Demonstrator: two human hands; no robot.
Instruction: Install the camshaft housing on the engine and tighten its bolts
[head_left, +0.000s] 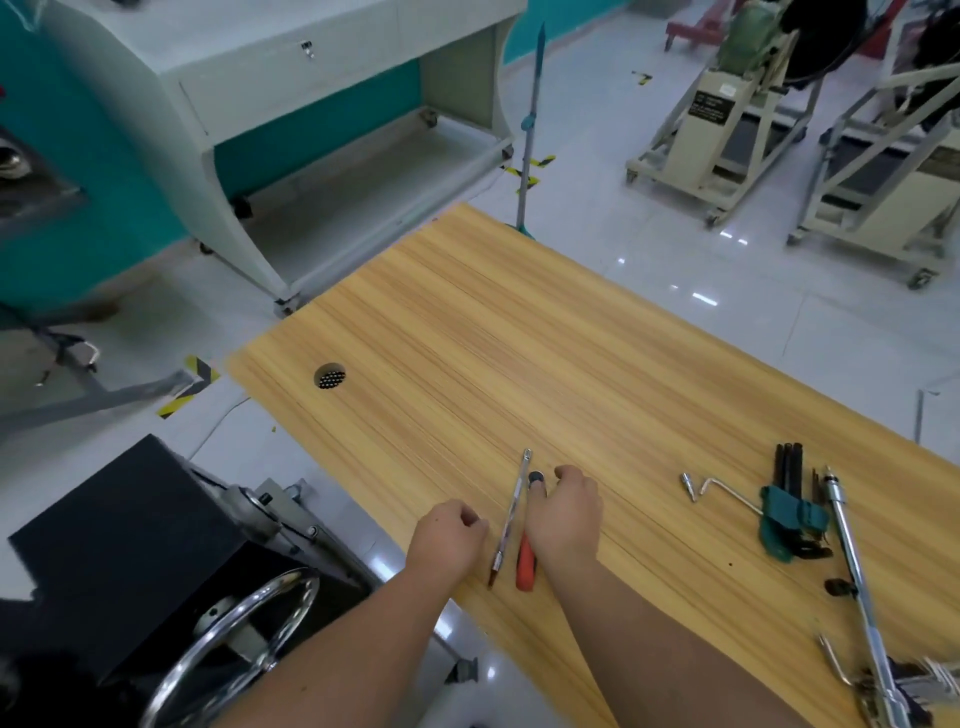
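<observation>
A ratchet wrench with a red handle lies on the wooden table near its front edge. My right hand rests over its shaft, fingers curled around it, the round head showing just beyond my fingertips. Beside it on the left lies a slim chrome extension bar. My left hand sits left of the bar with fingers curled, touching the table; I cannot see anything in it. No camshaft housing or engine is clearly in view.
A teal holder of hex keys, a bent chrome wrench and a long chrome bar lie at the table's right. A cable hole is at the far left. A black stand with a chrome handwheel is at lower left.
</observation>
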